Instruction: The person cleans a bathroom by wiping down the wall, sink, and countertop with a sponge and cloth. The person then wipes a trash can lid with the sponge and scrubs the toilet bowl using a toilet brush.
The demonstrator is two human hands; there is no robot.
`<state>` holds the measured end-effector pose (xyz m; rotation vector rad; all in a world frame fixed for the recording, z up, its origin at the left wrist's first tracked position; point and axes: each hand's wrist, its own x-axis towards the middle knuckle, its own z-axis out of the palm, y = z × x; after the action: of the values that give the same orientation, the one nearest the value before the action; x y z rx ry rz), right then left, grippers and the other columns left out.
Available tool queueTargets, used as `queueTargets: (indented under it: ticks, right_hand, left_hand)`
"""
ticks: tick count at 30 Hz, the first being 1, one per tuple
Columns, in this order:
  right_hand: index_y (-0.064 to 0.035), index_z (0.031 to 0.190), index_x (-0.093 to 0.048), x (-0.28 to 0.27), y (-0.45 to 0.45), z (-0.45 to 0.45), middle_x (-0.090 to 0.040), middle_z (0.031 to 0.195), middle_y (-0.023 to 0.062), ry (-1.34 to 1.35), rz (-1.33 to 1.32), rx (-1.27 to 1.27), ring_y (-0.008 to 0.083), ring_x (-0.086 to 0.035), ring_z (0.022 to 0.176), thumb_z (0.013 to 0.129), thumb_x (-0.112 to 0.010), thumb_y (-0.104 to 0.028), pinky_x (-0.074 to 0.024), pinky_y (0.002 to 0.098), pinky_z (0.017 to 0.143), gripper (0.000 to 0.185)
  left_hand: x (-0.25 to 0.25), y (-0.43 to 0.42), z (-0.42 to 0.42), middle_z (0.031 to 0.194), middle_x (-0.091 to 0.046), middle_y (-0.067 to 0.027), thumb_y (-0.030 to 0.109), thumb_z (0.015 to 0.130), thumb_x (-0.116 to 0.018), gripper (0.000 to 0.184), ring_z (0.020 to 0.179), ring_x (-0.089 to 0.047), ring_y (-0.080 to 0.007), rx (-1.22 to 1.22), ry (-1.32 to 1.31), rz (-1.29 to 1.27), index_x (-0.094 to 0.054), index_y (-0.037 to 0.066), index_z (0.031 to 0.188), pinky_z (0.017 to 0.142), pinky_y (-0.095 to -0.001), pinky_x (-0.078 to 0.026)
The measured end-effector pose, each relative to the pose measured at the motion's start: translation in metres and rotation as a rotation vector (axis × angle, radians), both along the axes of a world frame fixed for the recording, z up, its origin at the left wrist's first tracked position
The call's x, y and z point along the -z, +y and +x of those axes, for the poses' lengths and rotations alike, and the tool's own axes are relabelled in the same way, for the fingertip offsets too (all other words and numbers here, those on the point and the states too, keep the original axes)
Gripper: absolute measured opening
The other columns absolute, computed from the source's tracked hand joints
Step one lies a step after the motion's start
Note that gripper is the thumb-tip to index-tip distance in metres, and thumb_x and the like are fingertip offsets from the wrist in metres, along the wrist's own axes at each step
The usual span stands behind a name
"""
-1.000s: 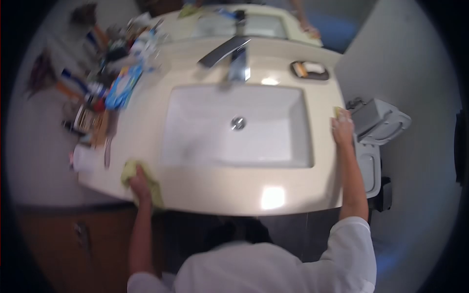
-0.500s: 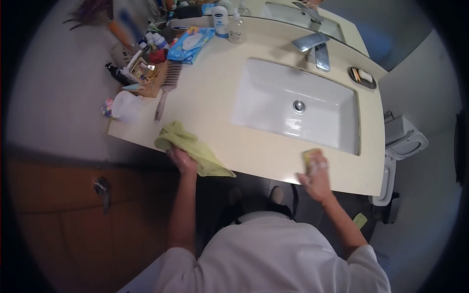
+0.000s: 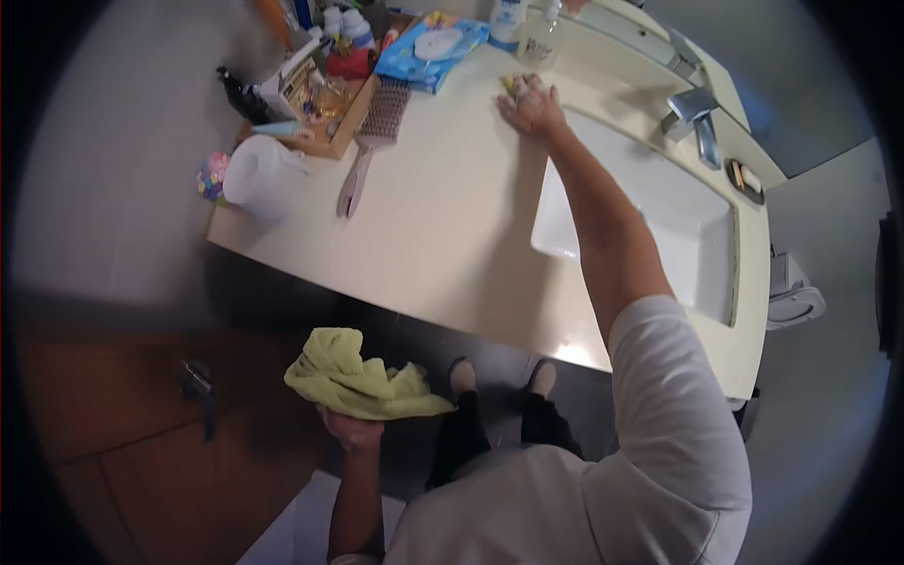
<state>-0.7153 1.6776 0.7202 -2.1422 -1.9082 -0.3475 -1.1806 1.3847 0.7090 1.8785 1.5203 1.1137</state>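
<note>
My right hand [image 3: 533,107] reaches far across the cream countertop [image 3: 452,198] and presses a yellow sponge [image 3: 508,85] against it, just past the sink's upper left corner. Most of the sponge is under my fingers, which have some white foam on them. The white sink [image 3: 584,169] is partly covered by my forearm. Off the counter's front edge, my left hand [image 3: 354,429] is closed on a bunched yellow-green cloth [image 3: 363,381] that hangs over the fingers.
A soap bottle [image 3: 540,42] and blue wipes pack [image 3: 433,49] stand near my right hand. Left of them lie a hairbrush [image 3: 377,132], a wooden box [image 3: 344,132] and a white cup [image 3: 264,179]. The faucet [image 3: 695,122] and soap dish [image 3: 745,181] are behind the sink.
My right hand has moved with the sponge from the counter's front edge to the back, left of the sink. My left hand has drawn the cloth back off the counter. The view has shifted.
</note>
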Motion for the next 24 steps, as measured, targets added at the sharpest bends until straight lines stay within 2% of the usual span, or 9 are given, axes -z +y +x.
queueTargets:
  ticks: [2, 5, 9, 13, 14, 16, 17, 21, 24]
  right_hand:
    - [-0.0027, 0.124, -0.038, 0.011, -0.011, -0.036, -0.041, 0.122, 0.0175, 0.022, 0.001, 0.019, 0.0279, -0.034, 0.118, 0.080, -0.042, -0.044, -0.0209, 0.0543, 0.096, 0.060]
    - [-0.0003, 0.122, -0.037, 0.012, -0.075, -0.152, -0.038, 0.124, 0.0199, 0.176, -0.124, -0.158, 0.0332, -0.029, 0.121, 0.075, -0.051, -0.040, -0.0162, 0.0559, 0.098, 0.064]
    - [0.0007, 0.127, -0.031, -0.024, -0.212, -0.264, -0.028, 0.133, 0.0226, 0.536, -0.146, -0.443, 0.0358, -0.020, 0.127, 0.077, -0.053, -0.041, -0.0132, 0.0492, 0.103, 0.069]
    - [0.0006, 0.129, -0.028, -0.046, -0.304, -0.198, -0.023, 0.135, 0.0232, 0.544, -0.190, -0.286, 0.0333, -0.014, 0.130, 0.079, -0.051, -0.042, -0.0084, 0.0493, 0.104, 0.070]
    - [0.0005, 0.131, -0.025, -0.054, -0.338, -0.164, -0.020, 0.136, 0.0233, 0.482, -0.196, -0.179, 0.0339, -0.012, 0.130, 0.079, -0.051, -0.043, -0.0070, 0.0495, 0.104, 0.072]
    - [-0.0006, 0.134, -0.016, -0.030, -0.410, -0.073, -0.013, 0.139, 0.0232, 0.539, -0.184, 0.037, 0.0361, -0.009, 0.130, 0.079, -0.051, -0.045, -0.0037, 0.0494, 0.104, 0.079]
    - [0.0011, 0.132, -0.021, -0.043, -0.453, -0.031, -0.014, 0.138, 0.0237, 0.400, -0.266, 0.235, 0.0368, -0.010, 0.129, 0.079, -0.053, -0.043, -0.0060, 0.0497, 0.103, 0.076]
    - [0.0065, 0.120, -0.038, -0.038, -0.592, 0.124, -0.037, 0.125, 0.0259, -0.018, -0.124, 0.986, 0.0365, -0.032, 0.117, 0.083, -0.048, -0.038, -0.0269, 0.0514, 0.094, 0.059]
    - [0.0090, 0.117, -0.040, -0.045, -0.559, 0.123, -0.035, 0.127, 0.0250, 0.077, -0.143, 1.117, 0.0359, -0.031, 0.118, 0.084, -0.046, -0.037, -0.0258, 0.0486, 0.096, 0.057]
  left_hand:
    - [-0.014, -0.004, -0.005, 0.118, -0.045, -0.0165, 0.039, 0.079, -0.058, 0.061, 0.106, -0.048, -0.0300, -0.002, 0.311, 0.318, -0.038, -0.002, 0.120, 0.093, -0.0424, -0.035]
    - [-0.012, -0.004, -0.014, 0.115, -0.045, -0.0210, 0.040, 0.074, -0.063, 0.068, 0.105, -0.048, -0.0323, -0.008, 0.099, 0.237, -0.037, -0.004, 0.120, 0.090, -0.0434, -0.037]
    - [0.044, 0.007, -0.047, 0.108, -0.049, -0.0228, 0.045, 0.073, -0.064, 0.066, 0.095, -0.050, -0.0405, -0.069, 0.821, 0.776, -0.043, -0.002, 0.114, 0.083, -0.0478, -0.042]
    - [-0.001, 0.027, -0.009, 0.118, -0.047, -0.0141, 0.030, 0.083, -0.054, 0.047, 0.101, -0.051, -0.0301, 0.134, -0.232, -0.073, -0.041, 0.003, 0.119, 0.090, -0.0453, -0.039]
    - [-0.008, 0.032, 0.001, 0.118, -0.047, -0.0141, 0.030, 0.083, -0.054, 0.047, 0.101, -0.051, -0.0301, 0.161, -0.233, -0.071, -0.041, 0.003, 0.119, 0.090, -0.0453, -0.039]
    - [-0.016, 0.045, 0.022, 0.123, -0.044, -0.0126, 0.026, 0.087, -0.046, 0.042, 0.107, -0.048, -0.0286, 0.447, -1.350, -0.544, -0.038, 0.006, 0.123, 0.092, -0.0449, -0.038]
    - [-0.034, 0.043, 0.042, 0.124, -0.043, -0.0131, 0.027, 0.089, -0.043, 0.042, 0.108, -0.047, -0.0276, 0.113, -1.197, -0.518, -0.036, 0.006, 0.125, 0.092, -0.0440, -0.039]
    - [-0.040, 0.072, 0.088, 0.121, -0.042, -0.0139, 0.025, 0.089, -0.044, 0.042, 0.104, -0.048, -0.0268, 0.162, -1.107, -0.378, -0.034, 0.001, 0.123, 0.090, -0.0406, -0.041]
    - [-0.049, 0.084, 0.124, 0.111, -0.048, -0.0123, 0.026, 0.088, -0.047, 0.040, 0.097, -0.051, -0.0224, 0.091, -0.910, -0.371, -0.039, -0.002, 0.117, 0.083, -0.0345, -0.044]
